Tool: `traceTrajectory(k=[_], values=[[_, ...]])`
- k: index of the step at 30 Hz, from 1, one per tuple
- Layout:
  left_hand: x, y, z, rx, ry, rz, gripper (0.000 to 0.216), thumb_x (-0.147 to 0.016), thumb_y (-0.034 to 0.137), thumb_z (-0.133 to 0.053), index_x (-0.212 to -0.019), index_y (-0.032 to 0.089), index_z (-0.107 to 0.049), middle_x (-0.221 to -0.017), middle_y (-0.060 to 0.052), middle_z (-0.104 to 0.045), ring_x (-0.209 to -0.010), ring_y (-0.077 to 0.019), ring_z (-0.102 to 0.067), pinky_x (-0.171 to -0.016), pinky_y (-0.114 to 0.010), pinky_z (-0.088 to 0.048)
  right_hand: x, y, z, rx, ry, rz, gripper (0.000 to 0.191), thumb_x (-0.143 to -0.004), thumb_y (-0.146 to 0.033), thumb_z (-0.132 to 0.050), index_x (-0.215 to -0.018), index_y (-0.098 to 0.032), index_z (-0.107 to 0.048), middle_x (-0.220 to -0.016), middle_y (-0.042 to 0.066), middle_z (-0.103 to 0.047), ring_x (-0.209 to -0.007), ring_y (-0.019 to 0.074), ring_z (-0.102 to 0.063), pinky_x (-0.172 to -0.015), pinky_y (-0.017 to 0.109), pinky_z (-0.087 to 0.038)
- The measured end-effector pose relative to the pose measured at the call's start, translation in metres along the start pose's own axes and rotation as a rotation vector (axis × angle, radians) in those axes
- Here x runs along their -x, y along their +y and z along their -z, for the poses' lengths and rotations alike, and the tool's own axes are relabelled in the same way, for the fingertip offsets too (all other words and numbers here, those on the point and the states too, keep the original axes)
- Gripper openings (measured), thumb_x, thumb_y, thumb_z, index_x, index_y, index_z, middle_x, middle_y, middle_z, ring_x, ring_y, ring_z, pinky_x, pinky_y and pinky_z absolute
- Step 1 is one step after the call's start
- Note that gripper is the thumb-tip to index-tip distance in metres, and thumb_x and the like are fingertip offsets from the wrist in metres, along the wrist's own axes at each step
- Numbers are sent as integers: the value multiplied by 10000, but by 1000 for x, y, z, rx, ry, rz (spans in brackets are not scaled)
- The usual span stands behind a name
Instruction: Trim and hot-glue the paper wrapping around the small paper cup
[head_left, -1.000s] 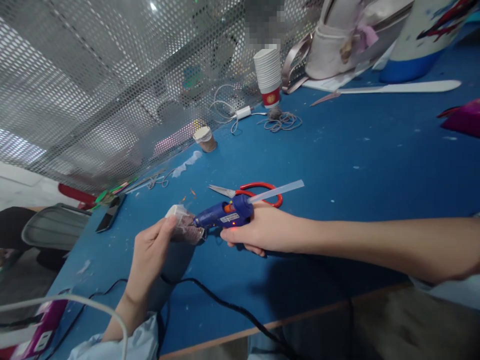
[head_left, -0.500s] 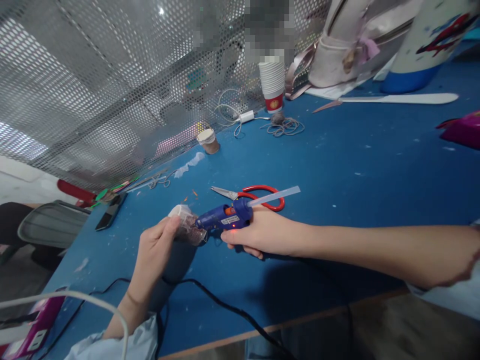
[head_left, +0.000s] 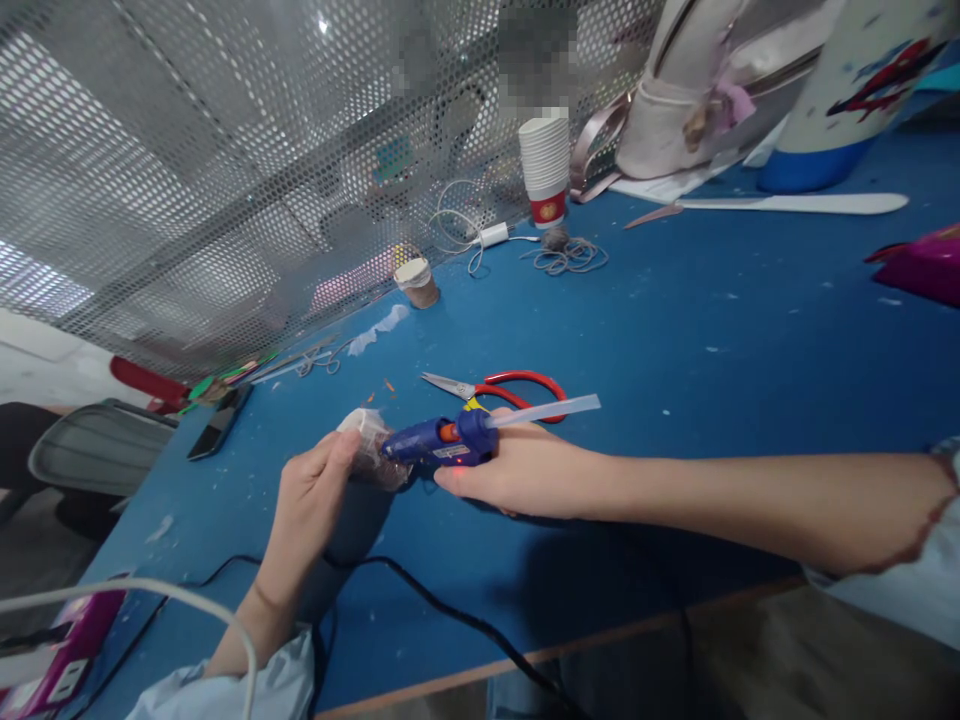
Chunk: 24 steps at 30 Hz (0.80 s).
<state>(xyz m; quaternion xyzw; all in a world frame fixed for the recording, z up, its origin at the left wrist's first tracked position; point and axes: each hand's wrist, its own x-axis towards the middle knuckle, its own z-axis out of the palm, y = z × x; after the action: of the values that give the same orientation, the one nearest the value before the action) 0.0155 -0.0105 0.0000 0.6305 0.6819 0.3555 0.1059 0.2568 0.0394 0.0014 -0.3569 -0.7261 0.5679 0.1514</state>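
Note:
My left hand (head_left: 319,492) is closed around a small paper cup (head_left: 365,430) with a white end and a brownish, shiny wrapped side, tilted above the table. In my right hand (head_left: 517,470) is a blue glue gun (head_left: 431,443), its small red light lit and a clear glue stick (head_left: 547,411) jutting from the back. The nozzle meets or nearly meets the cup's wrapped side; contact is hard to make out. Red-handled scissors (head_left: 450,385) lie on the table just behind the gun, partly covered by it.
A covered cup (head_left: 417,283), stacked paper cups (head_left: 545,170), grey string (head_left: 566,254) and a white charger (head_left: 491,235) stand along the mesh partition (head_left: 262,180). A phone (head_left: 219,424) lies at left. A black cord (head_left: 435,598) crosses the table's front edge. A white plastic knife (head_left: 795,204) lies at back right.
My right hand has brought the glue gun slightly left and lower, its nozzle further over the cup's side, and the glue stick tilts less. My left hand and the cup stay nearly still.

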Motion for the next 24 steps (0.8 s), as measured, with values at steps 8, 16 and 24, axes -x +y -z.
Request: traceTrajectory(k=[8, 16, 24], values=[[2, 5, 1, 24, -8, 7, 531, -877, 600, -509, -658, 166, -723, -639, -28, -692, -635, -175, -625, -635, -257, -494, -3, 1, 0, 91, 14, 19, 225, -778, -394, -552, -666, -206, -499, -558, -49, -460, -485, 94, -393, -428, 238, -244], [1, 3, -1, 65, -32, 28, 540, -874, 614, -514, -706, 159, -750, -683, -51, -729, -668, -202, -666, -690, -285, -527, -1, -3, 1, 170, 13, 49, 236, -801, -390, -522, -660, -201, -507, -547, -48, -461, -473, 91, -382, -423, 241, -229], [1, 5, 0, 50, -18, 6, 544, -876, 613, -510, -688, 161, -747, -657, -42, -714, -649, -187, -651, -654, -267, -510, -1, -6, 3, 230, -24, 41, 207, -793, -393, -507, -698, -209, -522, -565, -42, -463, -483, 105, -414, -417, 237, -241]])
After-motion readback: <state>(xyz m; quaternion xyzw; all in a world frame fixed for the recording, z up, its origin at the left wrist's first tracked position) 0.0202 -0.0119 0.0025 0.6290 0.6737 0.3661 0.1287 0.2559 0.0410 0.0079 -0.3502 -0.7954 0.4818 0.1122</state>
